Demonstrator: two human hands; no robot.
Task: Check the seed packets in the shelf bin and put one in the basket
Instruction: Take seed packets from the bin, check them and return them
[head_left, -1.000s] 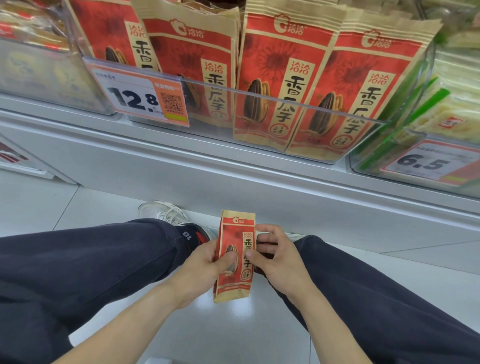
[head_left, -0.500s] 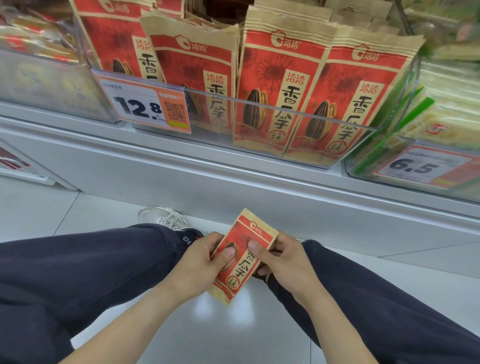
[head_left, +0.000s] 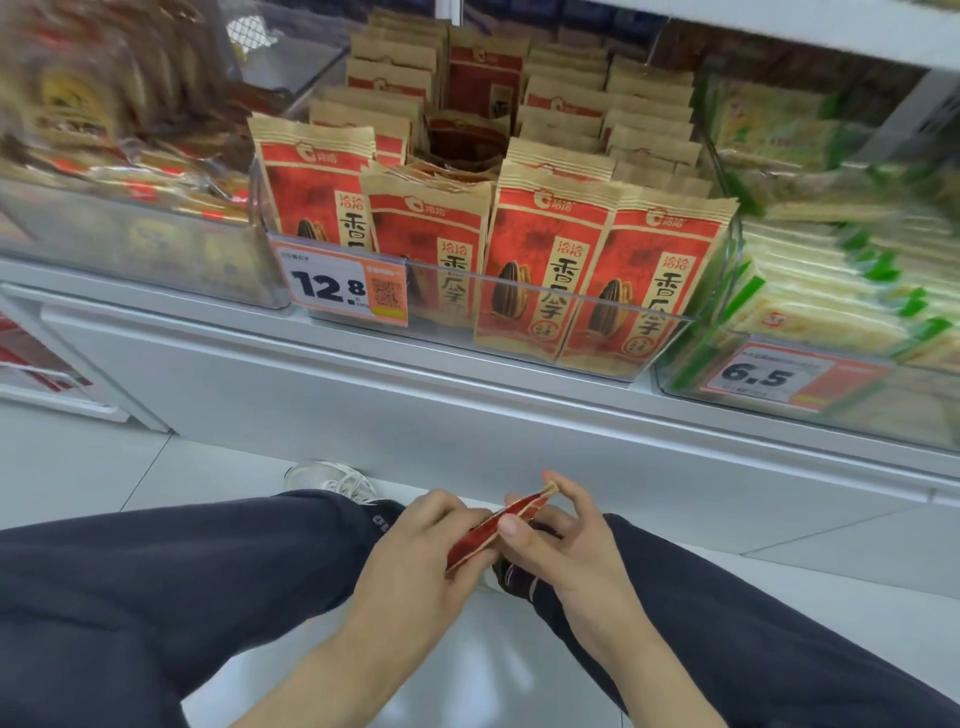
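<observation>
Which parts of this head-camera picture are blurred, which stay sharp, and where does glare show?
Head view: the shelf goods at far left and the green packets at right smear with motion blur; the red seed packets and 12.8 price tag stay readable; ceiling light glares off the glossy floor; wide-angle lens bends the shelf edge.

Even, bright store light falls from above, and you cast almost no hard shadows. A pale sheen glares on the floor tiles (head_left: 483, 670) at 6 o'clock, between your knees. Motion blur smears the snack bags (head_left: 104, 104) at 10 o'clock and the green-edged packs (head_left: 857, 270) at 3 o'clock; the seed packets (head_left: 561, 270) at center stay fairly sharp. Wide-angle distortion bends the shelf edge (head_left: 467, 410) toward both sides. The clear bin front (head_left: 519, 312) carries faint reflections.
</observation>
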